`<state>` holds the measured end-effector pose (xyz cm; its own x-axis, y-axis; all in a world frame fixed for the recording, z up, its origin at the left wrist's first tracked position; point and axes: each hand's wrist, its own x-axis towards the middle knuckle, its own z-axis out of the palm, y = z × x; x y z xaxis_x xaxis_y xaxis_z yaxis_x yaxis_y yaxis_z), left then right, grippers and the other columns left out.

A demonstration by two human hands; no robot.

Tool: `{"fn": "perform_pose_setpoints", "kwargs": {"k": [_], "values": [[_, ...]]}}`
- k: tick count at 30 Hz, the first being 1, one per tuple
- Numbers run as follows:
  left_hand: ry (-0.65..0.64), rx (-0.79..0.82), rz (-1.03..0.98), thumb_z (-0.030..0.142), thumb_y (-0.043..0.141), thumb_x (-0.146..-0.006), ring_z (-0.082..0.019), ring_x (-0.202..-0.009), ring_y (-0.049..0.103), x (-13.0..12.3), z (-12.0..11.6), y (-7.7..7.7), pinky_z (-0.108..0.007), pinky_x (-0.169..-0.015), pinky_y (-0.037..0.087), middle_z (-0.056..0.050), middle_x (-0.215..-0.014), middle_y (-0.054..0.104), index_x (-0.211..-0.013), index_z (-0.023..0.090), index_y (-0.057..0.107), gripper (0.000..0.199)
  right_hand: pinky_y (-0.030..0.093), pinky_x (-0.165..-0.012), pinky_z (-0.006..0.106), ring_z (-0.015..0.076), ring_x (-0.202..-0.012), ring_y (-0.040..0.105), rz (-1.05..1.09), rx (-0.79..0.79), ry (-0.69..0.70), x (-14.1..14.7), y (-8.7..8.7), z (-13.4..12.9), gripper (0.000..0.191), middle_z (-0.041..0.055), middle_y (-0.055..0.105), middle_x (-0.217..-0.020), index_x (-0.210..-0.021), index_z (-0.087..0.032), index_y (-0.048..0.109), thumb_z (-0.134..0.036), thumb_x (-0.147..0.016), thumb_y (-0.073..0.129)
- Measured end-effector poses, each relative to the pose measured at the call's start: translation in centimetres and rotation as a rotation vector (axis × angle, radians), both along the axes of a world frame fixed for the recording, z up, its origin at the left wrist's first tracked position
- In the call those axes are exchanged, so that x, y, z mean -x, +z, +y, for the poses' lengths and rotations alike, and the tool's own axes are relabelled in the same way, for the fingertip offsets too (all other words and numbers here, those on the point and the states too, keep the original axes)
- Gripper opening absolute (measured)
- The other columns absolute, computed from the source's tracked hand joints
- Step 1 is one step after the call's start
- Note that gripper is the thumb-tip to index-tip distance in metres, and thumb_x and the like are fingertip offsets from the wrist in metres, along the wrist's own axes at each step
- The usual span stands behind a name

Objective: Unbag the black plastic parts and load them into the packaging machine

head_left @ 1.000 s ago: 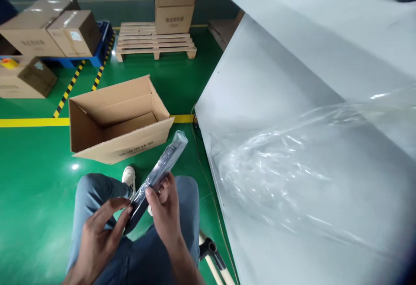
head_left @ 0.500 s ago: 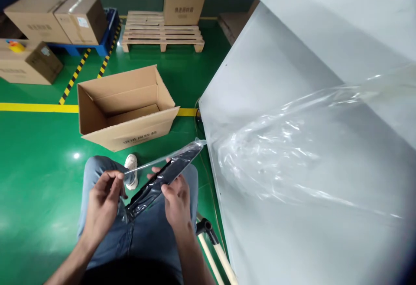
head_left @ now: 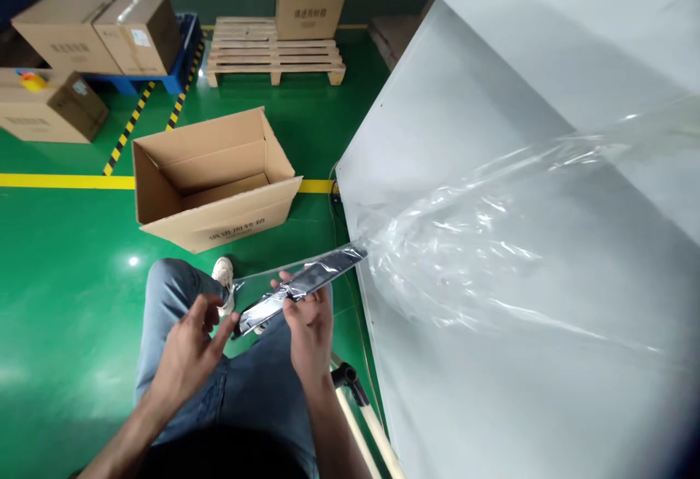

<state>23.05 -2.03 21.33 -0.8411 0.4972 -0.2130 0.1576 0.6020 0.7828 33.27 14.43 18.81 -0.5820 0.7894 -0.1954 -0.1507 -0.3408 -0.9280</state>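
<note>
A long, dark, flat part in a clear plastic bag [head_left: 322, 273] lies slantwise across my right hand [head_left: 309, 326]. That hand grips it from below, thumb on the near side and fingertips showing behind. My left hand [head_left: 197, 344] is by the part's lower left end, its thumb tip at that end and its fingers apart from the thumb. Loose clear film stretches from the part toward the left fingers. The part's far end reaches the white surface on my right, beside a large clear plastic bag [head_left: 453, 260]. What kind of part it is, I cannot make out.
An open cardboard box [head_left: 219, 209] stands on the green floor before my knees. The large white panel [head_left: 464, 391] fills the right side. A pipe frame [head_left: 358, 399] is beside my right forearm. Farther back are a wooden pallet [head_left: 246, 56] and closed cartons [head_left: 136, 34].
My left fingers have let go of the film edge they pinched and opened near the part's lower end. The right hand and bagged part have moved slightly right, and the part lies flatter.
</note>
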Motion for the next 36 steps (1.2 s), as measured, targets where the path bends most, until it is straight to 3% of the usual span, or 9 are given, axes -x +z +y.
{"fn": "perform_pose_setpoints", "kwargs": {"k": [7, 12, 17, 20, 24, 29, 31, 33, 36], "values": [[0.027, -0.097, -0.156, 0.065, 0.066, -0.091, -0.015, -0.061, 0.053, 0.3, -0.4, -0.2, -0.026, -0.056, 0.042, 0.000, -0.068, 0.063, -0.086, 0.020, 0.073, 0.045, 0.062, -0.096, 0.048, 0.0293, -0.102, 0.078, -0.009, 0.061, -0.003, -1.2, -1.0, 0.4, 0.043, 0.0091, 0.077, -0.123, -0.121, -0.026, 0.067, -0.035, -0.081, 0.076], [-0.104, -0.122, -0.316, 0.060, 0.073, -0.087, -0.016, -0.061, 0.060, 2.8, -0.8, 1.3, -0.026, -0.060, 0.049, -0.003, -0.064, 0.065, -0.078, 0.019, 0.074, 0.042, 0.062, -0.089, 0.054, 0.0370, -0.101, 0.079, 0.102, 0.253, 0.033, -2.4, -1.0, 0.9, 0.055, 0.0085, 0.081, -0.112, -0.126, -0.025, 0.069, -0.034, -0.072, 0.069], [-0.207, -0.131, -0.537, 0.055, 0.080, -0.083, -0.015, -0.055, 0.057, 3.8, -1.6, 1.5, -0.027, -0.056, 0.049, 0.000, -0.062, 0.063, -0.082, 0.018, 0.075, 0.037, 0.064, -0.074, 0.047, 0.0326, -0.088, 0.079, 0.174, 0.422, 0.104, -2.9, -1.3, 0.9, 0.058, 0.0048, 0.081, -0.105, -0.123, -0.027, 0.069, -0.034, -0.066, 0.066], [-0.241, -0.119, -0.481, 0.055, 0.081, -0.084, -0.018, -0.070, 0.065, 4.1, -3.1, 1.0, -0.028, -0.064, 0.054, -0.005, -0.078, 0.071, -0.105, 0.019, 0.078, 0.042, 0.064, -0.076, 0.044, 0.0290, -0.085, 0.079, 0.146, 0.330, 0.112, -3.1, -1.2, 0.6, 0.048, 0.0029, 0.081, -0.106, -0.117, -0.027, 0.070, -0.033, -0.070, 0.068], [-0.230, -0.170, -0.294, 0.054, 0.079, -0.086, -0.028, -0.111, 0.072, 4.2, -3.8, 1.2, -0.036, -0.094, 0.060, -0.014, -0.124, 0.076, -0.128, 0.024, 0.073, 0.053, 0.063, -0.084, 0.039, 0.0265, -0.099, 0.078, -0.037, 0.123, 0.140, -3.3, -0.3, 0.2, 0.039, 0.0056, 0.078, -0.116, -0.117, -0.025, 0.067, -0.032, -0.079, 0.071], [-0.184, -0.196, 0.109, 0.053, 0.066, -0.096, -0.027, -0.119, 0.070, 1.7, 1.4, 2.4, -0.042, -0.107, 0.054, -0.010, -0.129, 0.074, -0.129, 0.025, 0.068, 0.043, 0.063, -0.075, 0.031, 0.0209, -0.092, 0.077, -0.158, -0.048, 0.231, -2.6, 0.7, -1.5, 0.049, 0.0040, 0.078, -0.109, -0.127, -0.025, 0.061, -0.022, -0.080, 0.072], [-0.213, -0.186, 0.223, 0.052, 0.062, -0.098, -0.027, -0.113, 0.070, 0.7, 4.3, 2.6, -0.041, -0.100, 0.055, -0.010, -0.121, 0.075, -0.128, 0.024, 0.067, 0.041, 0.063, -0.073, 0.030, 0.0203, -0.089, 0.076, -0.171, -0.123, 0.278, -2.4, 0.7, -2.4, 0.053, 0.0032, 0.079, -0.106, -0.129, -0.026, 0.061, -0.019, -0.078, 0.072], [-0.221, -0.187, 0.297, 0.049, 0.054, -0.103, -0.026, -0.102, 0.071, 0.3, 6.5, 2.5, -0.038, -0.094, 0.054, -0.009, -0.108, 0.076, -0.113, 0.023, 0.071, 0.033, 0.064, -0.071, 0.029, 0.0207, -0.089, 0.076, -0.177, -0.170, 0.312, -2.5, 0.6, -3.1, 0.053, 0.0035, 0.079, -0.104, -0.128, -0.025, 0.061, -0.017, -0.076, 0.072], [-0.144, -0.195, 0.240, 0.048, 0.046, -0.105, -0.020, -0.075, 0.065, 0.5, 7.6, 2.1, -0.031, -0.075, 0.049, -0.003, -0.080, 0.071, -0.088, 0.023, 0.069, 0.037, 0.064, -0.072, 0.030, 0.0205, -0.084, 0.075, -0.188, -0.165, 0.332, -3.1, 0.6, -3.6, 0.053, 0.0041, 0.079, -0.101, -0.127, -0.025, 0.063, -0.017, -0.076, 0.073]]}}
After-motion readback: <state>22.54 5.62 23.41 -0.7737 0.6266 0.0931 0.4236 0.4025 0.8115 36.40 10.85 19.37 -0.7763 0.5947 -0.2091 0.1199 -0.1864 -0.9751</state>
